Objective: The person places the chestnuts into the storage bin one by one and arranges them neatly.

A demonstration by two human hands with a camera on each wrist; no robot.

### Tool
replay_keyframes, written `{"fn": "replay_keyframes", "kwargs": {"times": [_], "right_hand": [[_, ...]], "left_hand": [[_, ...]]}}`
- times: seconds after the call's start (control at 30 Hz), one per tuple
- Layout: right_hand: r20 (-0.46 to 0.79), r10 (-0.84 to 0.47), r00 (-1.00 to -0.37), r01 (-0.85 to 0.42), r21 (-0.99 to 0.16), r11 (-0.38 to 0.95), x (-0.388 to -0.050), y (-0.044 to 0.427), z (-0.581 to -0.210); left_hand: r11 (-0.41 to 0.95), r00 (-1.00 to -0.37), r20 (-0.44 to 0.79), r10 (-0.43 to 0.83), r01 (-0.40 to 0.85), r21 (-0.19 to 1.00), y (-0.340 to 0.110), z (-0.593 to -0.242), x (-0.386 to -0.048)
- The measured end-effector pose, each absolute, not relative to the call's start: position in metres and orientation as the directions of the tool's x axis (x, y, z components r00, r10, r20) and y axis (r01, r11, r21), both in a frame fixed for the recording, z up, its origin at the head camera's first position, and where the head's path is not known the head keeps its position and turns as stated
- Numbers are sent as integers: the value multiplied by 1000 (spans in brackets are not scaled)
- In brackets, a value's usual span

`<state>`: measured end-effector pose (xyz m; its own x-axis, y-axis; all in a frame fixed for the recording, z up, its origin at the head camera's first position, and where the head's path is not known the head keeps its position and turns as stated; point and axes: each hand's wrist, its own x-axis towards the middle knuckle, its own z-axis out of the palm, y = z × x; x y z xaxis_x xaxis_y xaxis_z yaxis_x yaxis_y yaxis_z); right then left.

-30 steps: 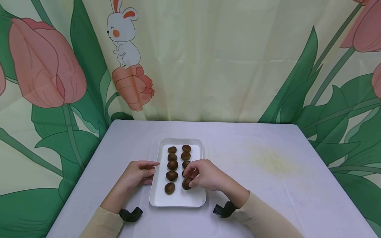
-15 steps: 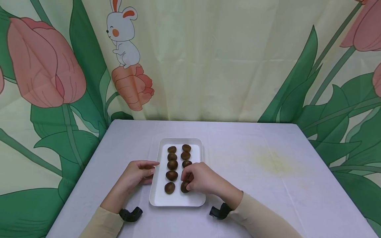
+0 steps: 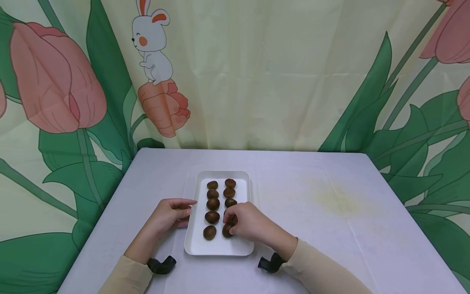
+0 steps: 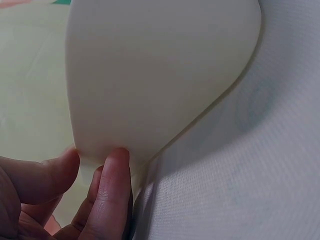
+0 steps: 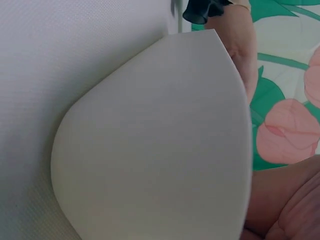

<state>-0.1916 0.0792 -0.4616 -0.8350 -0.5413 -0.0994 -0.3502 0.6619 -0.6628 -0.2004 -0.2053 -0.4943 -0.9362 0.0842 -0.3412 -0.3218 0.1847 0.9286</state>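
A white rectangular tray bears brown chestnuts in two columns. With curled fingers and thumb, my right hand pinches the chestnut nearest me in the right column. That hand partly hides this chestnut and the one behind it. At the tray's left side, my left hand touches the edge with extended fingers. The left wrist view shows those fingertips against the tray's outer wall. In the right wrist view the tray wall covers the chestnuts and most of the right hand.
A white cloth covers the table, with a faint yellowish stain to the right of the tray. Black wrist cameras sit on both wrists. Behind the table hangs a printed curtain with tulips and a rabbit.
My right hand has moved slightly left and down with the chestnut, which now lines up with the right column's near end. The left hand and tray stay where they were.
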Motion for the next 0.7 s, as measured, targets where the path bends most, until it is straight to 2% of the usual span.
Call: {"fn": "replay_keyframes", "kwargs": {"times": [0.7], "right_hand": [[-130, -586, -800, -374, -655, 656, -197, 84, -452]], "left_hand": [[207, -936, -347, 65, -327, 922, -204, -493, -199]]}}
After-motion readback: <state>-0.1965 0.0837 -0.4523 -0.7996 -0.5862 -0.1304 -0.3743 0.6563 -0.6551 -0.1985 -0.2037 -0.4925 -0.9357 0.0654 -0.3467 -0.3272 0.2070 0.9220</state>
